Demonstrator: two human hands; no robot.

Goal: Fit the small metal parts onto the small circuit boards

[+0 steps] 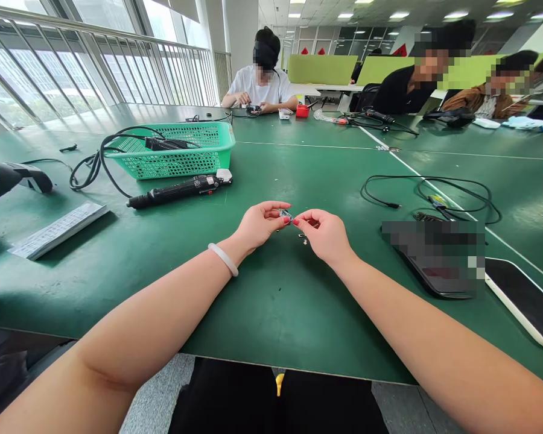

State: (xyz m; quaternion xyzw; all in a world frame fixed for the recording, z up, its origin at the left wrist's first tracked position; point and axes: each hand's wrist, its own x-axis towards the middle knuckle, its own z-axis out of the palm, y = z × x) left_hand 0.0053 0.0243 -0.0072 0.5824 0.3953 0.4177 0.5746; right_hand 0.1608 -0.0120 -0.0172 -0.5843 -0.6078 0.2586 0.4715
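Observation:
My left hand [259, 228], with a pale bangle [224, 259] on its wrist, pinches a small silvery-blue part [286, 214] just above the table. It looks like a little circuit board, though its details are too small to make out. My right hand [323, 234] meets it from the other side, thumb and forefinger pressed together at the part's edge. Whether a separate tiny piece sits in those right fingertips is hidden. Below them, a few tiny metal bits [304, 239] lie on the green table [253, 313].
A black electric screwdriver [178, 190] lies before a green mesh basket [176, 150] with cables. At left are a white box [61, 230] and a black handheld device [13, 178]. Phones [525, 301] and a cable [457, 187] lie right. People [262, 78] sit across the table.

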